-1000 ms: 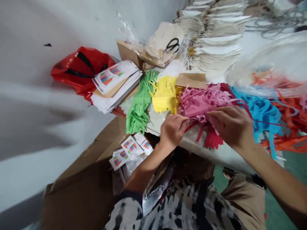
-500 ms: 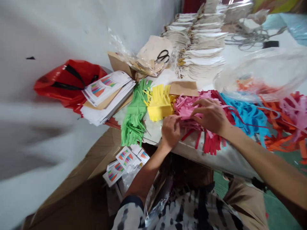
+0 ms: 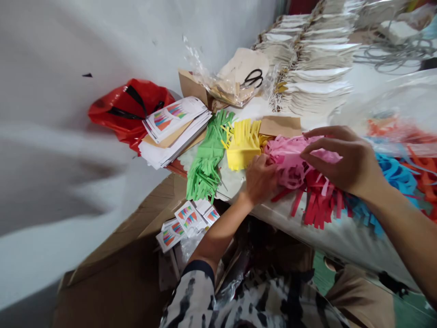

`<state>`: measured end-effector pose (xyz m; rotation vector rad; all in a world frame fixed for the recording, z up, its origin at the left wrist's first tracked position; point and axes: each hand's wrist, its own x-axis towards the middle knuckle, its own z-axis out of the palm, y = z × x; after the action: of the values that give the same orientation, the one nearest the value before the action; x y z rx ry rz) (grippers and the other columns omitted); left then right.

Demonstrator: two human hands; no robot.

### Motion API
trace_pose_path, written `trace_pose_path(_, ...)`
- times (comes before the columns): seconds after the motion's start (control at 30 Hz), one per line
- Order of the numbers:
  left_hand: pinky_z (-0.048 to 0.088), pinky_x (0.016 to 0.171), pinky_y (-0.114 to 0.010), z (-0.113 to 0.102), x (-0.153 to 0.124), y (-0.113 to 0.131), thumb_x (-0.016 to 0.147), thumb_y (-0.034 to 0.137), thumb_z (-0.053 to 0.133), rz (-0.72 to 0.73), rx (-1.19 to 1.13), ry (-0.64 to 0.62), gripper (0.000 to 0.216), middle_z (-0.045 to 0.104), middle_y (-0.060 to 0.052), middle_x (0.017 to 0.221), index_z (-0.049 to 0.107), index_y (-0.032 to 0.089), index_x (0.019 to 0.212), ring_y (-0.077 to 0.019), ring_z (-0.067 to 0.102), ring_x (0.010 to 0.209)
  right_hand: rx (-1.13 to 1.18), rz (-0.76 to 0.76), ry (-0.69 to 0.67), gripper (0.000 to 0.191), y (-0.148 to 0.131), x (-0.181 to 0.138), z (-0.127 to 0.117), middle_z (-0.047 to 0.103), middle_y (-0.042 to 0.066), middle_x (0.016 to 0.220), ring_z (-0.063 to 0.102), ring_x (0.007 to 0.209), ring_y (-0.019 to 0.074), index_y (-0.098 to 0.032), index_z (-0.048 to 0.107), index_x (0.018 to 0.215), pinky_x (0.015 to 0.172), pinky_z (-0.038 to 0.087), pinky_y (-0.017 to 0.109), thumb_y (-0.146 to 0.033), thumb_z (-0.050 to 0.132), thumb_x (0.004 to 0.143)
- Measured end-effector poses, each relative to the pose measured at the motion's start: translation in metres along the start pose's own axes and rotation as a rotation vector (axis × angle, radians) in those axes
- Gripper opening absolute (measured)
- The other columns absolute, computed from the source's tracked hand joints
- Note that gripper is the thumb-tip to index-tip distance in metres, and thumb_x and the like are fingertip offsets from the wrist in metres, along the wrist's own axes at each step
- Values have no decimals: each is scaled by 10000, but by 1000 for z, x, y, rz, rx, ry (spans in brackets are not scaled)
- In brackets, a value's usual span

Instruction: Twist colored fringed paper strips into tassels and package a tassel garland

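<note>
A bundle of pink fringed tissue paper (image 3: pixel 290 157) lies at the front of the table, over red fringed paper (image 3: pixel 322 205) whose strips hang past the table edge. My left hand (image 3: pixel 262 180) is closed on the pink bundle's left end, its fingertips partly hidden. Just above the bundle's right side hovers my right hand (image 3: pixel 344 159), thumb and fingers curved and apart, with nothing visible between them. Left of the pink lie yellow fringed paper (image 3: pixel 243 148) and, beyond it, green fringed paper (image 3: pixel 206 157).
Blue strips (image 3: pixel 396 175) and orange strips (image 3: pixel 421 171) lie to the right. Behind are a brown card (image 3: pixel 280 125), stacked white bundles (image 3: pixel 317 86) and scissors (image 3: pixel 252 78). Printed sheets (image 3: pixel 174 123) and a red bag (image 3: pixel 131 109) sit by the wall. More printed cards (image 3: pixel 187 216) lie below.
My right hand has come up off the pink paper and moved right, its fingers parting. My left hand stays at the bundle's left end. The view has shifted left.
</note>
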<state>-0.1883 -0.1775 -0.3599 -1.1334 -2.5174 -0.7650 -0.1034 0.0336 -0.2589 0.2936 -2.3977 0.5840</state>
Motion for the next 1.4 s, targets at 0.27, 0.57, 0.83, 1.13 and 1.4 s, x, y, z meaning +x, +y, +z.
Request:
trace_pose_path(0.27,509,1001,-452,-17,-11,13,893,273,847,27,-252,19,300,715,-91,1151,861,242,1190,-285,642,1114,-143,-255,-68,165,18,-24,-2,861,77,1120,772,1049,308,-235,804,961,932,547,485,-288,711,1087)
trace_pose_path(0.57,485,767,-297,-3,-20,26,911,577,907,-280,-1045,91,415,668,-8,815,826,185,799,-137,609,784,-172,-310,24,185,-1,-50,13,848,124,1216,791,1056,310,-212,781,1188,960,571,501,-170,790,1008)
trace_pose_path(0.83,386,655,-269,-6,-20,30,791,637,982,-290,-1081,111,586,546,42,716,652,177,639,-100,478,678,-144,-329,10,101,8,-55,18,865,59,1165,798,1063,293,-263,802,988,972,560,497,-163,812,997)
trace_pose_path(1.13,534,858,-327,-2,-26,13,960,656,835,-300,-457,265,465,712,-49,979,775,198,1012,-190,667,906,172,266,208,77,19,-70,-19,862,109,1173,822,1100,265,-245,822,1001,1072,612,466,-319,805,1013)
trace_pose_path(1.4,495,1107,-456,-10,-18,37,1118,372,649,165,-25,142,243,797,-92,1261,745,231,1291,-269,682,1260,-22,29,88,50,19,-73,-21,850,108,1218,799,1143,293,-243,786,1061,1050,609,498,-278,751,1056)
